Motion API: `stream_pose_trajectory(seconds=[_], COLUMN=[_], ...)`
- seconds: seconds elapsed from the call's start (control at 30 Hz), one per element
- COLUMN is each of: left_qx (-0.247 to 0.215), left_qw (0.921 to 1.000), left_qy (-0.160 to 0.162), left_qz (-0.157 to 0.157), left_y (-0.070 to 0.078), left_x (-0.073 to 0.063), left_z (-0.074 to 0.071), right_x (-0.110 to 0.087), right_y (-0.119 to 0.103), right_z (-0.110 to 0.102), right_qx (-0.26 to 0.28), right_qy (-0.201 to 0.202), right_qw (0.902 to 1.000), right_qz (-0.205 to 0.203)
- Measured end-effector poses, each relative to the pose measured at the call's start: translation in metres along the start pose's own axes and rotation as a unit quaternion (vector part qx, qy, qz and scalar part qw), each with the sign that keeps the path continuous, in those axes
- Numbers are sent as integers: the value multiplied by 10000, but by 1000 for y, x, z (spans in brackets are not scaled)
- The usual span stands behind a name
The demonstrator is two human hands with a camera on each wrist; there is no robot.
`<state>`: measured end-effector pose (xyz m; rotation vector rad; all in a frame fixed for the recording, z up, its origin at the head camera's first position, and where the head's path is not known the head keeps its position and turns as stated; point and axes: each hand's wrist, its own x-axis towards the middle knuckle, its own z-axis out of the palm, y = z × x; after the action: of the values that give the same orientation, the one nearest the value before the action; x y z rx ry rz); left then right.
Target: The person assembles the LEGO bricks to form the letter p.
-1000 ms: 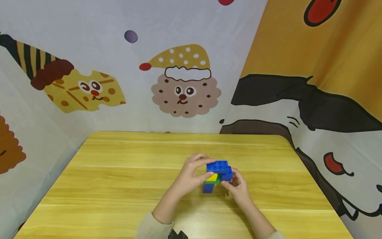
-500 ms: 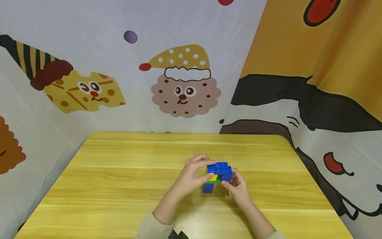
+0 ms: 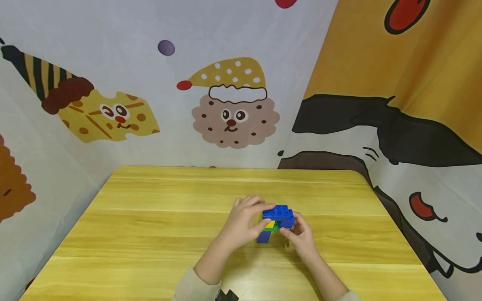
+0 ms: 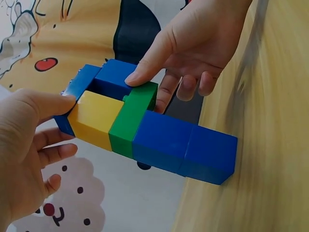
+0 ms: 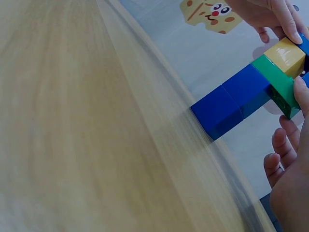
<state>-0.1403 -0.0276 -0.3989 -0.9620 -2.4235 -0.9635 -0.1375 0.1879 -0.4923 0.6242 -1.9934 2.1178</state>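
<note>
A small tower of toy building bricks stands on the table (image 3: 150,234). Its column is two stacked blue bricks (image 4: 161,140), topped by a green brick (image 4: 129,124). Over the green sit a yellow brick (image 4: 96,118) on the left and a smaller blue brick (image 3: 287,223) on the right. A long studded blue brick (image 3: 278,212) spans the top. My left hand (image 3: 241,219) pinches its left end between thumb and forefinger. With the thumb near the green brick's edge, my right hand (image 3: 301,237) holds the smaller blue brick from the right; its fingertips behind are partly hidden.
Behind the table hangs a cloth backdrop (image 3: 132,67) printed with cartoon figures. A black object (image 3: 227,295) shows near the left sleeve at the bottom edge.
The long blue brick has come down and slightly right with my left hand, closing over the smaller blue brick. My right hand and the column stay nearly in place.
</note>
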Motion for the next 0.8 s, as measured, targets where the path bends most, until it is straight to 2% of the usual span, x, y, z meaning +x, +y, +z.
stream_pose_trajectory(seconds=[0.23, 0.63, 0.8], left_qx=[255, 42, -334], left_qw=[9996, 9997, 9988], left_qy=[-119, -216, -314], left_qz=[-20, -62, -181], left_y=[4, -2, -6], left_x=[3, 2, 0], left_z=[-3, -2, -1], right_x=[-1, 0, -1], right_y=[2, 0, 0], right_z=[-1, -3, -2], right_qx=[-63, -157, -202], right_qy=[168, 15, 64], right_qw=[9998, 9998, 9997], right_qz=[18, 122, 137])
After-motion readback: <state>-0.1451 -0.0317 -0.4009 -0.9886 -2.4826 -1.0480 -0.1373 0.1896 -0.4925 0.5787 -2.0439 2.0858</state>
